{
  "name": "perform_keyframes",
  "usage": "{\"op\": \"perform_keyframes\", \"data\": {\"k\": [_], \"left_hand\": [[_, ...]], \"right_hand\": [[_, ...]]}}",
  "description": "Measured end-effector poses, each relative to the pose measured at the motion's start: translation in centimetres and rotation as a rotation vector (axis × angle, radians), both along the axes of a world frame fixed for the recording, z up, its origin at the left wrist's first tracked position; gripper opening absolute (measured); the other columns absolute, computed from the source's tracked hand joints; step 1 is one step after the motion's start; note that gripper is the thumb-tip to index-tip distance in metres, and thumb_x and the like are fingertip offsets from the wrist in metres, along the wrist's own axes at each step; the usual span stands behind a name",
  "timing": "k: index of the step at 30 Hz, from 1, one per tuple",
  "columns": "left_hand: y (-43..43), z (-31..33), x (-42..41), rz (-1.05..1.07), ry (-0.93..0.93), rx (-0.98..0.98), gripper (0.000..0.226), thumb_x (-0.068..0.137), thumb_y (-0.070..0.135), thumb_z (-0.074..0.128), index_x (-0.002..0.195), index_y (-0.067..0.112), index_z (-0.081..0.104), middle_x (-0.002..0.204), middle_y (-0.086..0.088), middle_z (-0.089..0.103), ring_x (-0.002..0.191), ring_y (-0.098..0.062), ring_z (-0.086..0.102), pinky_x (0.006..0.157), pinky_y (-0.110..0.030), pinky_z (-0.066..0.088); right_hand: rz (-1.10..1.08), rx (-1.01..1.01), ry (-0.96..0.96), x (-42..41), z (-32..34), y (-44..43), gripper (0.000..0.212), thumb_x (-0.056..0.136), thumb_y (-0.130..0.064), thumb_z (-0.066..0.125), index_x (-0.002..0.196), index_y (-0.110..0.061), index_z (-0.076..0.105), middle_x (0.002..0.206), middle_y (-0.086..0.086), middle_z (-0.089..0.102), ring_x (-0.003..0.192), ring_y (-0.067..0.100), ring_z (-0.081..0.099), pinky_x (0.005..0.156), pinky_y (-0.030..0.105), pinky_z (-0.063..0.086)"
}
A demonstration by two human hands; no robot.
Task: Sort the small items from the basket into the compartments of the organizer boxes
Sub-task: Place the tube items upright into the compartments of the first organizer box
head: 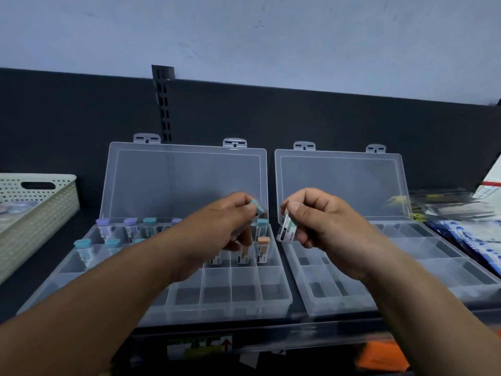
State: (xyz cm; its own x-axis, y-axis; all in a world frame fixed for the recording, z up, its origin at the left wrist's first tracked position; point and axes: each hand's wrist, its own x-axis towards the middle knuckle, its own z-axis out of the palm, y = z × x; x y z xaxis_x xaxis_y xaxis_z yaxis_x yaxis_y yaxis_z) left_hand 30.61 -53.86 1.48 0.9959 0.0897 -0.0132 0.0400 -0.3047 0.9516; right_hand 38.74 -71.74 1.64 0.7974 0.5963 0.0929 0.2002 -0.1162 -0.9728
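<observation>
Two clear organizer boxes stand open side by side, the left box [189, 302] and the right box [406, 283]. Small packaged erasers stand upright in the left box's back compartments: purple ones [103, 226], teal ones [82, 246] and an orange one [263, 246]. My left hand [230, 226] hovers over the left box's right side and pinches a teal eraser [257, 207]. My right hand [317, 218] holds a labelled teal eraser [286, 229] over the gap between the boxes. The cream perforated basket [40, 210] sits far left, its contents mostly hidden.
Both lids lean back against a dark panel [325, 118]. Plastic-wrapped packets [461, 234] lie to the right of the right box. An orange object [385, 356] shows below the shelf's front edge. The right box's compartments hold nothing visible.
</observation>
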Motion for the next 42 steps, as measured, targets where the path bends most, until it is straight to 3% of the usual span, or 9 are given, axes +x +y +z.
{"op": "perform_keyframes", "data": {"k": [3, 7, 11, 16, 20, 27, 30, 33, 42], "left_hand": [[0.6, -0.4, -0.6, 0.014, -0.069, 0.049, 0.016, 0.096, 0.019, 0.051, 0.089, 0.018, 0.066, 0.075, 0.001, 0.060, 0.074, -0.013, 0.051, 0.076, -0.031, 0.043], [1.2, -1.1, -1.5, 0.037, -0.094, 0.214, 0.008, 0.088, 0.016, 0.064, 0.089, 0.023, 0.068, 0.073, 0.003, 0.069, 0.070, -0.012, 0.063, 0.067, -0.029, 0.053], [1.2, -2.1, -1.5, 0.065, -0.107, 0.416, 0.011, 0.082, 0.015, 0.070, 0.080, 0.024, 0.065, 0.070, 0.003, 0.068, 0.063, -0.011, 0.061, 0.066, -0.035, 0.053], [0.5, -3.4, -0.8, 0.079, -0.071, 0.645, 0.008, 0.082, 0.021, 0.067, 0.082, 0.027, 0.064, 0.074, 0.011, 0.064, 0.070, -0.006, 0.059, 0.063, -0.025, 0.047], [-0.1, -4.7, -0.2, 0.067, -0.026, 0.705, 0.007, 0.082, 0.024, 0.070, 0.080, 0.028, 0.065, 0.078, 0.013, 0.062, 0.073, -0.003, 0.057, 0.062, -0.024, 0.044], [-0.3, -5.6, -0.1, 0.094, -0.026, 0.745, 0.024, 0.083, 0.025, 0.071, 0.070, 0.037, 0.055, 0.081, 0.015, 0.058, 0.076, -0.002, 0.056, 0.064, -0.021, 0.039], [-0.3, -5.5, -0.2, 0.086, -0.035, 0.769, 0.018, 0.082, 0.024, 0.071, 0.075, 0.035, 0.058, 0.082, 0.016, 0.055, 0.077, -0.002, 0.055, 0.066, -0.022, 0.040], [-0.2, -5.4, -0.3, 0.091, -0.038, 0.820, 0.011, 0.082, 0.025, 0.071, 0.087, 0.032, 0.065, 0.086, 0.016, 0.052, 0.083, -0.006, 0.054, 0.070, -0.022, 0.040], [0.2, -4.8, -1.0, 0.124, -0.033, 0.888, 0.037, 0.080, 0.034, 0.072, 0.116, 0.029, 0.062, 0.111, 0.008, 0.055, 0.095, -0.009, 0.047, 0.083, -0.026, 0.043]], "right_hand": [[0.030, -0.089, -0.084, 0.0, -0.5, -0.1, 0.015, 0.095, -0.016, 0.056, 0.094, -0.003, 0.063, 0.070, 0.002, 0.053, 0.059, 0.008, 0.049, 0.057, 0.021, 0.043], [0.044, -0.235, -0.193, -0.5, -1.3, 0.1, 0.003, 0.085, -0.009, 0.069, 0.086, -0.010, 0.066, 0.072, 0.006, 0.056, 0.065, 0.014, 0.050, 0.060, 0.024, 0.045], [0.018, -0.410, -0.321, -0.3, -2.5, 0.2, 0.011, 0.081, -0.014, 0.075, 0.082, -0.020, 0.066, 0.075, 0.007, 0.062, 0.071, 0.029, 0.059, 0.075, 0.041, 0.054], [0.014, -0.610, -0.459, -0.2, -3.5, 0.6, 0.005, 0.091, -0.025, 0.065, 0.095, -0.026, 0.066, 0.084, -0.007, 0.065, 0.080, 0.012, 0.064, 0.075, 0.029, 0.055], [0.021, -0.645, -0.546, -0.1, -4.2, 0.7, 0.005, 0.089, -0.027, 0.067, 0.093, -0.028, 0.066, 0.084, -0.012, 0.057, 0.073, 0.002, 0.053, 0.063, 0.012, 0.040], [0.044, -0.667, -0.571, 0.0, -5.3, 0.7, 0.011, 0.088, -0.026, 0.067, 0.085, -0.033, 0.060, 0.086, -0.011, 0.053, 0.075, 0.004, 0.052, 0.065, 0.016, 0.040], [0.051, -0.690, -0.580, -0.1, -5.2, 0.8, 0.012, 0.089, -0.027, 0.067, 0.085, -0.034, 0.058, 0.090, -0.010, 0.055, 0.079, 0.006, 0.054, 0.072, 0.024, 0.047], [0.058, -0.733, -0.591, -0.2, -4.9, 0.8, 0.006, 0.089, -0.027, 0.066, 0.090, -0.029, 0.061, 0.092, -0.009, 0.056, 0.081, 0.007, 0.054, 0.071, 0.022, 0.045], [0.000, -0.758, -0.593, -0.7, -2.9, 0.9, 0.020, 0.087, -0.036, 0.067, 0.105, -0.029, 0.062, 0.096, -0.009, 0.059, 0.082, 0.007, 0.057, 0.075, 0.028, 0.051]]}}
